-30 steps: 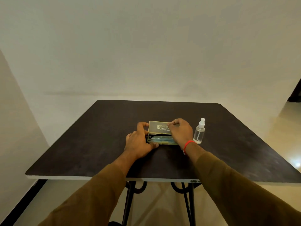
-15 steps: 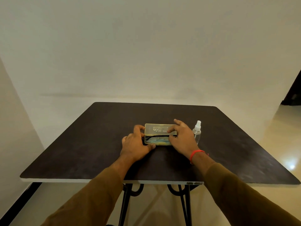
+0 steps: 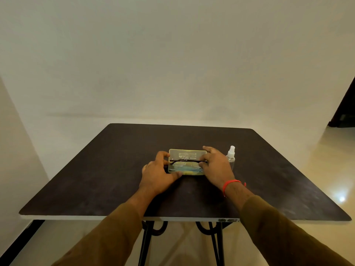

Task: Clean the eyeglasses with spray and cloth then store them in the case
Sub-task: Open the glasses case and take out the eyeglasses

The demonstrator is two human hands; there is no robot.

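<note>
A pale yellow translucent eyeglasses case (image 3: 187,154) lies open in the middle of the dark table (image 3: 96,179), its lid standing up at the back. Black-framed eyeglasses (image 3: 184,161) sit in the case on a blue cloth (image 3: 189,169). My left hand (image 3: 157,175) grips the left end of the case, thumb along its front edge. At the right end, my right hand (image 3: 217,166) has its fingers on the lid's corner and its thumb by the glasses' temple. A small clear spray bottle (image 3: 231,154) with a white cap stands just right of that hand.
The square table stands on black metal legs (image 3: 146,240) close to a plain wall. Its front edge (image 3: 124,217) is white. A shiny tiled floor (image 3: 326,169) lies to the right, with a dark doorway (image 3: 345,108) at the far right.
My right hand has slid from the top of the lid to the right end of the case. The lid now stands more upright, and the glasses show more plainly inside.
</note>
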